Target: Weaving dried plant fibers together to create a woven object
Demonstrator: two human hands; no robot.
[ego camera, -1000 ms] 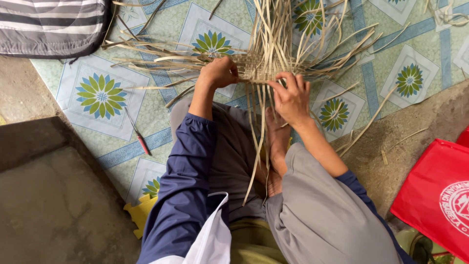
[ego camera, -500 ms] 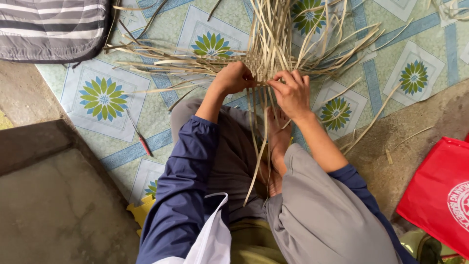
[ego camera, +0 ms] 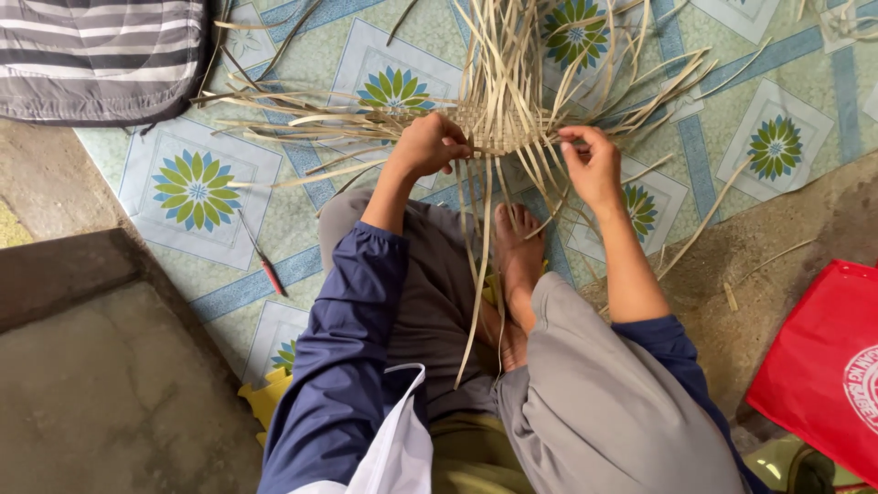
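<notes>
The woven panel [ego camera: 498,128] of pale flat strips lies on the patterned floor mat [ego camera: 302,183], at about twelve o'clock from the sitter's bare foot [ego camera: 517,252], with loose strip ends fanning out in every direction. In the head view, the left hand [ego camera: 428,144] is closed on the panel's near edge at nine o'clock, pinning the finished weave flat, while the right hand [ego camera: 590,165] at three o'clock pinches a single strip between thumb and fingers, lifted slightly off the mat. Several long strips trail down toward six o'clock across the grey trousers. A thin red-handled tool [ego camera: 263,261] lies on the mat near eight o'clock, a striped cushion [ego camera: 101,55] sits at ten o'clock, and a red bag [ego camera: 819,366] rests at four o'clock. The step in hand looks like interlacing a new strip; the next move seems to call for threading it over and under its neighbours while the left hand grips.
</notes>
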